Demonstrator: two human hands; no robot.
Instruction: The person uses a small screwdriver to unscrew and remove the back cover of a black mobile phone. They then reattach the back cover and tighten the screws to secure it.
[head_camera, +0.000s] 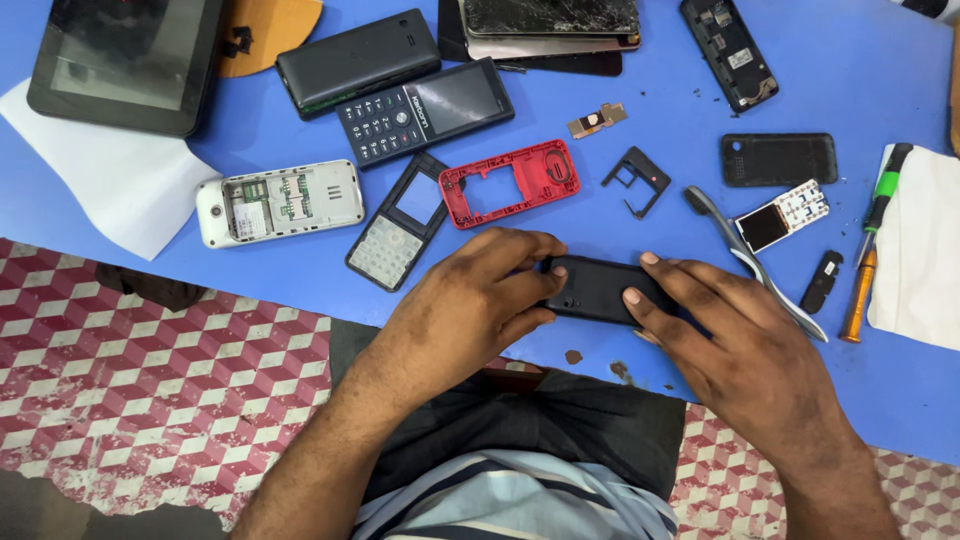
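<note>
- Right now both hands grip one black phone body (598, 290), which lies flat on the blue table (880, 80) just below the middle of the frame.
- At the phone's left end, the left hand (480, 300) has its fingers curled over the top edge and its thumb pressed on the near edge.
- At the right end, the right hand (725, 340) lays two fingertips on the phone's back, the remaining fingers spread toward the lower right.
- Just above the hands lies a red phone frame (510, 182), and to its left a black keypad bezel (398, 222) with a pale key mat.
- Further left rests a white phone (280, 203), back open and circuit parts showing.
- Right of the right hand, metal tweezers (755, 258) run diagonally, close to a small white board with a screen (782, 214).
- At the right edge, an orange and green screwdriver (870, 245) lies beside a white cloth (920, 250).
- Along the top sit a dark keypad phone (425, 110), a black battery-like block (357, 62), a cracked-screen phone (550, 22) and, in the upper left, a tablet (125, 60) on white paper (120, 190).
- Upper right holds an opened black handset (728, 50) and a black back cover (778, 159).
</note>
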